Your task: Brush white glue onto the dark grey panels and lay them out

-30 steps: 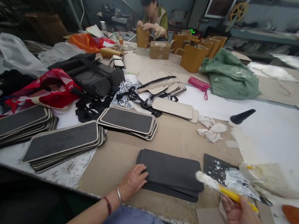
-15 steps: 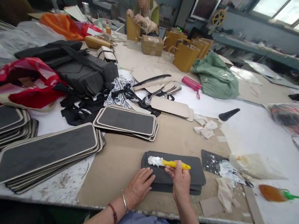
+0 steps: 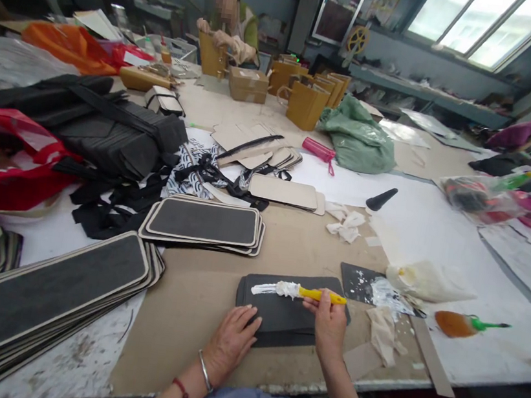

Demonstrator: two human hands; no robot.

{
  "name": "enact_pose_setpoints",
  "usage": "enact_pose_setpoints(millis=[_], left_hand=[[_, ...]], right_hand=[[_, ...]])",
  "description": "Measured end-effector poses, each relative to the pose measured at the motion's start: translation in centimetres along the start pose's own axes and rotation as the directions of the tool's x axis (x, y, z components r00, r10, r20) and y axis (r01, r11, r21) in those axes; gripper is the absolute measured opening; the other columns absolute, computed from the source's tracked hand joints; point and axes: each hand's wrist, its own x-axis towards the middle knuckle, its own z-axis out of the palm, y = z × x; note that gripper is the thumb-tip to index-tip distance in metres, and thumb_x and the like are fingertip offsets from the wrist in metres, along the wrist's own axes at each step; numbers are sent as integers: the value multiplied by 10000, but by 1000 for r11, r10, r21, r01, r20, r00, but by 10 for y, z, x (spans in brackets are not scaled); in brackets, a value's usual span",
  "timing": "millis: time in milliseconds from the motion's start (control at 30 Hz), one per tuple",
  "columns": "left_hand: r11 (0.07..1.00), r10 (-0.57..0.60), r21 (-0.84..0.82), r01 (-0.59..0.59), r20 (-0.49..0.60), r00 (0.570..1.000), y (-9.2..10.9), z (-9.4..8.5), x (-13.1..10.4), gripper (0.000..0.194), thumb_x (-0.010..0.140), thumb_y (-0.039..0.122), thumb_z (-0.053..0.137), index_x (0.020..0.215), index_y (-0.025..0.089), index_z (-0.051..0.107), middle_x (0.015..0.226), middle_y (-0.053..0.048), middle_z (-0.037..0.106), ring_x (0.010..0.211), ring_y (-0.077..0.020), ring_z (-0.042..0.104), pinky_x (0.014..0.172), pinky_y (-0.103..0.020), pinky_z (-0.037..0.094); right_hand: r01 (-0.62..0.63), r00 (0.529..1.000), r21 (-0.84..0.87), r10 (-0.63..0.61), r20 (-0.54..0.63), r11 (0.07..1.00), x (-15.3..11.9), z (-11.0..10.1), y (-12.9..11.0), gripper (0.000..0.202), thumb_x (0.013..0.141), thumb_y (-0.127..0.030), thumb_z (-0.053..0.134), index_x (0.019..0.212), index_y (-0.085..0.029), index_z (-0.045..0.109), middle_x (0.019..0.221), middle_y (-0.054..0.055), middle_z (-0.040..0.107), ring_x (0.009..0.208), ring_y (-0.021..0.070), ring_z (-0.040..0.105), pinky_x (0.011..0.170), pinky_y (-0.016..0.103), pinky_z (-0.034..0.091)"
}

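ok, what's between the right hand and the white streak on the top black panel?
The yellow-handled brush: right hand on its handle, white-coated bristles at the streak. Shows in the head view.

No writing can be read: the cardboard box (image 3: pixel 247 87) between eleven and twelve o'clock and the poster (image 3: pixel 388 1) at one are too blurred.

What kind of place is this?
Probably a workshop, maybe one for making bags: there are mustard-brown boxy bag-like shapes, stacked black rectangular panels with cream borders, and a yellow-handled brush with thick white paste in the right hand.
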Motion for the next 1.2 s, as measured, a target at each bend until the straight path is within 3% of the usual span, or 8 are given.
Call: enact_pose_setpoints(millis=[233, 367, 467, 667, 767, 867, 1067, 1200], left_hand=[[1000, -3, 22, 4, -38, 999, -1, 3, 2, 329, 807, 102, 439, 1087, 218, 566, 1096, -92, 601, 1044, -218, 539, 865, -413, 503], [1000, -18, -9, 18, -27, 999, 1, 0, 2, 328, 821, 126, 430, 1107, 229, 553, 1109, -92, 595, 1066, -220, 534, 884, -423, 493], [993, -64, -98, 62, -18, 998, 1, -6, 3, 338, 840, 135, 392, 1152, 210, 500, 1125, -92, 588, 1079, -200, 534, 913, -409, 480], [907, -302, -310, 285, -8, 953, -4, -18, 7, 297, 851, 114, 292, 1091, 171, 457, 1021, -89, 617, 987, -152, 586, 871, -325, 511], [896, -311, -317, 310, 50, 949, -7, -19, 7, 313, 837, 94, 277, 1085, 180, 447, 1010, -78, 617, 981, -151, 589, 868, -332, 512], [946, -204, -245, 211, 54, 977, -12, -12, 2, 363, 812, 61, 267, 1116, 177, 425, 1047, -81, 602, 1019, -155, 575, 905, -346, 494], [987, -112, -114, 115, 35, 993, -16, 4, -8, 430, 794, 39, 278, 1180, 188, 399, 1092, -87, 594, 1035, -161, 571, 895, -327, 502], [983, -148, -118, 144, -28, 989, 3, -18, 9, 339, 819, 86, 326, 1116, 179, 461, 1057, -84, 616, 993, -163, 593, 871, -318, 517]], right_hand=[[62, 983, -258, -104, -154, 964, 52, -77, 5, 447, 746, -602, 462, 820, -163, 501, 596, 24, 615, 565, 215, 626, 589, 375, 517], [76, 957, -458, -194, -217, 886, 54, -106, -5, 450, 765, -612, 414, 765, -174, 517, 556, 50, 605, 605, 247, 633, 682, 427, 498], [111, 976, -335, -166, -139, 936, 26, -94, -16, 447, 757, -613, 452, 853, -180, 505, 638, 47, 618, 588, 220, 628, 634, 394, 524], [19, 990, -33, -14, 144, 999, -56, -16, -11, 391, 753, -562, 517, 866, -187, 513, 818, 56, 604, 567, 172, 607, 519, 331, 541], [-34, 982, 2, 33, 185, 999, -66, -1, 2, 390, 750, -561, 517, 852, -185, 522, 802, 51, 610, 570, 176, 610, 534, 338, 543], [-22, 995, -102, 32, 91, 995, -44, -27, 12, 418, 742, -579, 505, 870, -181, 520, 734, 46, 629, 572, 197, 619, 568, 361, 538], [13, 972, -513, -132, -195, 858, 18, -123, 12, 481, 763, -628, 381, 702, -178, 540, 578, 88, 633, 636, 266, 638, 701, 434, 490], [73, 932, -598, -267, -244, 798, 21, -142, -2, 484, 780, -614, 377, 775, -164, 556, 574, 78, 639, 652, 258, 644, 723, 431, 484]])
